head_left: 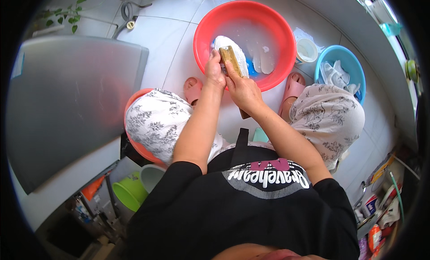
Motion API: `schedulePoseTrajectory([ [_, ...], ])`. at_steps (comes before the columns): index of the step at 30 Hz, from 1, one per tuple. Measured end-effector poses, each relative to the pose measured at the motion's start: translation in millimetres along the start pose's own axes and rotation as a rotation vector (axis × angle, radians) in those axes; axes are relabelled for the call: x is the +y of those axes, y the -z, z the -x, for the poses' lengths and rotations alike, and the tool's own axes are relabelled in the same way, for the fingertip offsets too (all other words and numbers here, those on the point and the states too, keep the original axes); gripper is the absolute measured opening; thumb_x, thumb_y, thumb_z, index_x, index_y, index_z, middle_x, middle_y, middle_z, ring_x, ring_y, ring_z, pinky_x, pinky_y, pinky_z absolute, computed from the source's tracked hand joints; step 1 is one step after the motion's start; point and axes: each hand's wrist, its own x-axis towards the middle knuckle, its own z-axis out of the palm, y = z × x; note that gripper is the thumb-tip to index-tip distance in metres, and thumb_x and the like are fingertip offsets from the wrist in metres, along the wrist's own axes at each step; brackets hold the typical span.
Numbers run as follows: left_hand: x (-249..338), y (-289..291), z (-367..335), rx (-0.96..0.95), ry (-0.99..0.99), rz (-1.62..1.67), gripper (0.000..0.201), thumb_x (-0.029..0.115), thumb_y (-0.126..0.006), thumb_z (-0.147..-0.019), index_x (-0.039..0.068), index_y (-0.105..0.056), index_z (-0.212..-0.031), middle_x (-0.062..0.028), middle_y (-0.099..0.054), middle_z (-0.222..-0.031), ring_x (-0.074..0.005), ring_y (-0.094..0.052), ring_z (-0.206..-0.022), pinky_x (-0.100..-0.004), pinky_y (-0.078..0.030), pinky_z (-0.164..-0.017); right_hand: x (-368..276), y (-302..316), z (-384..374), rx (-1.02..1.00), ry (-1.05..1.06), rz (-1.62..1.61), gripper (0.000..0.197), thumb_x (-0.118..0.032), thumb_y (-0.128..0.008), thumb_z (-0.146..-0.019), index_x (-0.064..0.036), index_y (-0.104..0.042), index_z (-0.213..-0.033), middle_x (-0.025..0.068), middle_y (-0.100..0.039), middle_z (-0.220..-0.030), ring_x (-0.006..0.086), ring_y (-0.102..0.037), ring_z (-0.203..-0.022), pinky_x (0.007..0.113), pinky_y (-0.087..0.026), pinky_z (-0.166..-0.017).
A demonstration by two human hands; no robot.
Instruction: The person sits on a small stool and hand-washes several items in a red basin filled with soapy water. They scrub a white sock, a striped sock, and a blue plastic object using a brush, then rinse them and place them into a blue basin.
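Note:
A red basin of cloudy water stands on the floor between my feet. Over its near side my left hand grips what looks like a white shoe, its far end pointing away from me. My right hand is wrapped round a long wooden-backed brush, the forefinger stretched along its back. The brush lies against the shoe, and its bristles are hidden. The handle's end sticks out below my right hand. In the water beside the shoe are a pale oblong piece and something blue.
Right of the red basin stand a white tub and a light blue basin with white items in it. A grey panel takes up the left side. A green bucket stands lower left; assorted things crowd the lower right.

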Motion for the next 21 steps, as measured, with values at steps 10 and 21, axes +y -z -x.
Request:
schedulePoseTrajectory([
  [10, -2.5, -3.3, -3.1, 0.063, 0.058, 0.037, 0.035, 0.027, -0.036, -0.102, 0.002, -0.044, -0.126, -0.0166, -0.056, -0.119, -0.0298, -0.055, -0.111, -0.0474, -0.05, -0.092, 15.4, 0.0, -1.9, -0.003, 0.04, 0.128, 0.053, -0.039, -0.048, -0.091, -0.0345, -0.036, -0.142, 0.0263, -0.064, -0.078, 0.0434, -0.064, -0.072, 0.052, -0.051, -0.065],
  [21, 11.8, 7.9, -22.6, 0.335, 0.024, 0.42, 0.045, 0.031, -0.034, -0.102, -0.002, -0.038, -0.133, -0.0193, -0.046, -0.134, -0.0337, -0.05, -0.12, -0.0541, -0.042, -0.101, 21.2, -10.3, 0.3, -0.093, 0.029, 0.06, 0.054, -0.029, -0.049, -0.093, -0.0267, -0.034, -0.145, 0.0296, -0.063, -0.089, 0.0437, -0.064, -0.078, 0.049, -0.048, -0.071],
])
